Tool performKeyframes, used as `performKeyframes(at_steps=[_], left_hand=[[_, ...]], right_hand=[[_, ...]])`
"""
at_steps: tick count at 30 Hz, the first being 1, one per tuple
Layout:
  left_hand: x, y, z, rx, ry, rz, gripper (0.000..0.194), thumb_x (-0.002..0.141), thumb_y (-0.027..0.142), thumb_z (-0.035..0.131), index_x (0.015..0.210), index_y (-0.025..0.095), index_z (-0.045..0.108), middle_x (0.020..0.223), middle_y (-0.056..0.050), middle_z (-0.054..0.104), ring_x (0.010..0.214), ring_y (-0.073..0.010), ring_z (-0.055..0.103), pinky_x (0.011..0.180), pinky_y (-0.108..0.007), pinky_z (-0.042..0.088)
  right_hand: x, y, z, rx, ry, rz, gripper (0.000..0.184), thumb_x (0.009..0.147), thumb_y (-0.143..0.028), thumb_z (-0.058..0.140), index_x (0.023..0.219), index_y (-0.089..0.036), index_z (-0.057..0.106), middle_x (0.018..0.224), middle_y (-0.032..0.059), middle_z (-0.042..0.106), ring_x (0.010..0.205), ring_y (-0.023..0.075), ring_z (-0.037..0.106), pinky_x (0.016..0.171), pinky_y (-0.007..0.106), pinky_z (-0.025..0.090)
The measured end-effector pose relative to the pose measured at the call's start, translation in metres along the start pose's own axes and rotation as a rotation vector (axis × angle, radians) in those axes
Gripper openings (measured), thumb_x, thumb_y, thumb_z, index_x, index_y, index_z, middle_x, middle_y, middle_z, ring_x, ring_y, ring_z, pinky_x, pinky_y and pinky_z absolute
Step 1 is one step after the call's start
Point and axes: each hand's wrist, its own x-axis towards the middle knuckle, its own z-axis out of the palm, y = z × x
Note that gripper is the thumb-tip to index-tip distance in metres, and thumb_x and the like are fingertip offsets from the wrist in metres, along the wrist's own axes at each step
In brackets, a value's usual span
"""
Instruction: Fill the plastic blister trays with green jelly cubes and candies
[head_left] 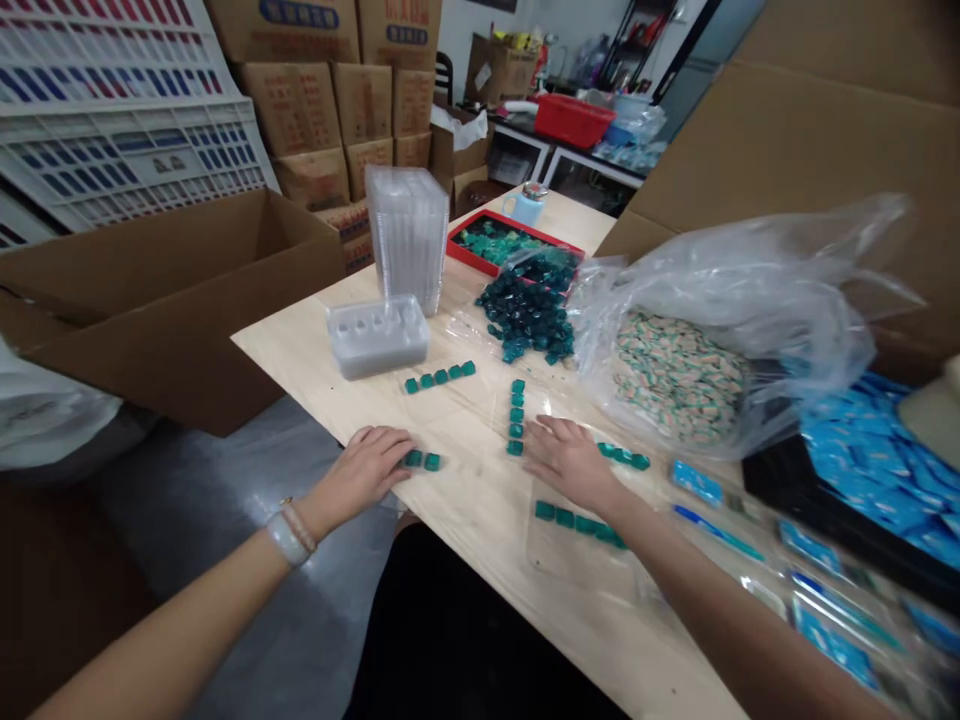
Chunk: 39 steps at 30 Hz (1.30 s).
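Observation:
My left hand rests at the table's near edge, fingers and thumb closed around one end of a row of small dark-green translucent cubes; two cubes show past the fingertips and the rest of that row is hidden. My right hand lies with fingers spread beside an upright column of green cubes, its fingertips close to or touching the cubes. Another green row lies farther back. Under my right wrist runs a row of cubes on a clear plastic sheet, and more green cubes lie beyond the hand.
A pile of dark-green pieces spills by a red tray. Clear trays stand stacked behind a clear container. At right are a plastic bag of small packets, blue packets and toothbrushes. Cardboard boxes flank the table.

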Motion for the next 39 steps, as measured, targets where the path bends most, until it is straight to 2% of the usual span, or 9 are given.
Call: performKeyframes(at_steps=[6,10,14,17,23,27,30,33,39], left_hand=[[0.035,0.013,-0.008,-0.017,0.009,0.107,0.035,0.079,0.034,0.049,0.111,0.021,0.049,0.112,-0.006,0.053,0.103,-0.0193,0.044,0.091,-0.036,0.031],[0.103,0.023,-0.017,-0.061,0.114,0.101,0.029,0.082,0.034,0.044,0.103,0.019,0.055,0.101,-0.007,0.057,0.097,-0.0181,0.049,0.087,-0.033,0.035],[0.207,0.040,-0.001,-0.043,0.159,-0.225,0.031,0.081,0.038,0.042,0.089,0.014,0.061,0.092,-0.011,0.060,0.093,-0.0213,0.053,0.081,-0.033,0.039],[0.258,0.049,0.022,0.006,0.079,-0.502,0.035,0.074,0.040,0.051,0.085,0.009,0.062,0.090,-0.017,0.060,0.093,-0.0288,0.053,0.078,-0.038,0.039],[0.257,0.014,0.030,0.086,0.126,-0.536,0.028,0.071,0.029,0.054,0.094,0.014,0.058,0.097,-0.015,0.058,0.094,-0.0282,0.053,0.078,-0.039,0.038],[0.252,-0.012,0.015,0.179,0.177,-0.535,0.027,0.073,0.019,0.047,0.098,0.013,0.057,0.098,-0.015,0.055,0.096,-0.0281,0.050,0.079,-0.039,0.038],[0.271,-0.011,0.013,0.179,0.239,-0.400,0.030,0.076,0.015,0.040,0.102,0.016,0.055,0.101,-0.011,0.053,0.098,-0.0241,0.047,0.083,-0.037,0.036],[0.302,-0.001,0.019,0.128,0.211,-0.248,0.030,0.081,0.016,0.035,0.102,0.019,0.055,0.100,-0.007,0.053,0.095,-0.0191,0.048,0.083,-0.031,0.037],[0.329,0.007,0.028,0.159,0.122,-0.222,0.024,0.079,0.018,0.041,0.098,0.014,0.057,0.103,-0.011,0.050,0.096,-0.0233,0.046,0.079,-0.033,0.038]], right_hand=[[0.008,0.023,-0.002,-0.074,0.016,0.079,0.042,0.080,-0.041,0.046,0.112,-0.016,0.053,0.108,0.0107,0.056,0.100,0.0245,0.046,0.086,0.038,0.033],[0.045,0.053,-0.015,0.021,0.163,0.142,0.034,0.083,-0.034,0.041,0.106,-0.014,0.057,0.100,0.0101,0.060,0.095,0.0219,0.049,0.084,0.034,0.036],[0.111,0.076,-0.014,0.174,0.115,0.235,0.025,0.083,-0.021,0.040,0.094,-0.016,0.062,0.093,0.0078,0.062,0.088,0.0173,0.054,0.078,0.027,0.039],[0.145,0.076,0.000,0.186,0.103,0.302,0.026,0.080,-0.016,0.041,0.098,-0.014,0.060,0.092,0.0093,0.062,0.084,0.0171,0.055,0.075,0.026,0.040],[0.149,0.071,0.020,0.216,0.098,0.239,0.017,0.074,-0.018,0.049,0.085,-0.018,0.062,0.083,0.0042,0.061,0.077,0.0151,0.054,0.071,0.024,0.040],[0.158,0.090,0.012,0.183,0.282,0.312,0.024,0.079,-0.020,0.041,0.092,-0.016,0.060,0.091,0.0086,0.056,0.088,0.0189,0.050,0.078,0.029,0.039],[0.176,0.107,0.005,0.160,0.383,0.399,0.030,0.077,-0.017,0.041,0.102,-0.015,0.058,0.099,0.0111,0.054,0.094,0.0227,0.046,0.082,0.035,0.037],[0.194,0.115,0.003,0.282,0.315,0.392,0.031,0.073,-0.015,0.047,0.102,-0.018,0.058,0.101,0.0106,0.054,0.098,0.0247,0.045,0.086,0.038,0.034],[0.199,0.118,0.007,0.506,0.268,0.422,0.017,0.067,-0.012,0.053,0.081,-0.016,0.060,0.085,0.0083,0.058,0.088,0.0228,0.050,0.082,0.040,0.035]])
